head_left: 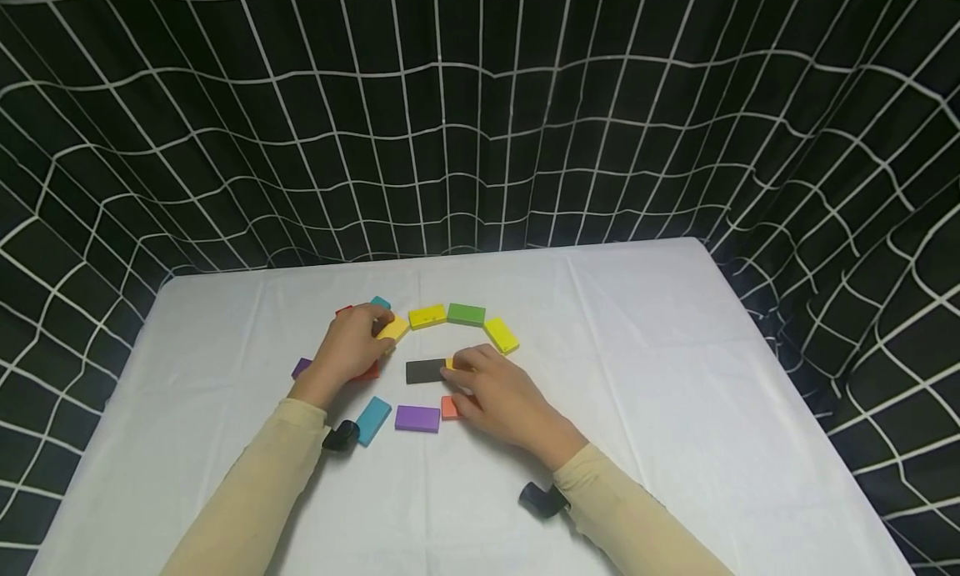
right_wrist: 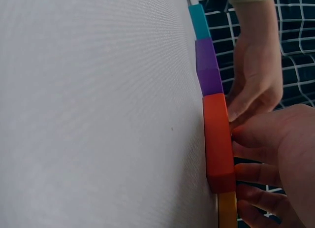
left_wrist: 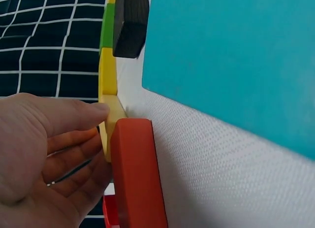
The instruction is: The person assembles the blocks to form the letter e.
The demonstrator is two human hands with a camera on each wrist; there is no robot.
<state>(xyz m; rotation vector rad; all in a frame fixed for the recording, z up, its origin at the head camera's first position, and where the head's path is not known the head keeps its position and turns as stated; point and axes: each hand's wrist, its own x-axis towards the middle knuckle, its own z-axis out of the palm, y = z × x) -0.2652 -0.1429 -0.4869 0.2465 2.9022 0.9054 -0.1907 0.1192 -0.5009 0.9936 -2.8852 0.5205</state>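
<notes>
My left hand (head_left: 351, 343) pinches a pale yellow block (head_left: 394, 329) at the left of a curved row of blocks. In the left wrist view its thumb lies against that pale block (left_wrist: 115, 109), beside a red-orange block (left_wrist: 138, 174). My right hand (head_left: 502, 393) is over the middle of the layout. Its fingertips are at an orange-yellow block (head_left: 450, 363), which abuts a dark grey block (head_left: 425, 372). Its thumb is beside a red-orange block (head_left: 449, 408), partly covered by the hand. The hand hides whether its fingers grip anything.
The arc continues with a yellow block (head_left: 427, 317), a green block (head_left: 467, 314) and another yellow block (head_left: 502, 335). Nearer me lie a blue block (head_left: 373, 420) and a purple block (head_left: 417, 418). White cloth covers the table (head_left: 637, 351); black grid-patterned fabric (head_left: 480, 117) hangs behind.
</notes>
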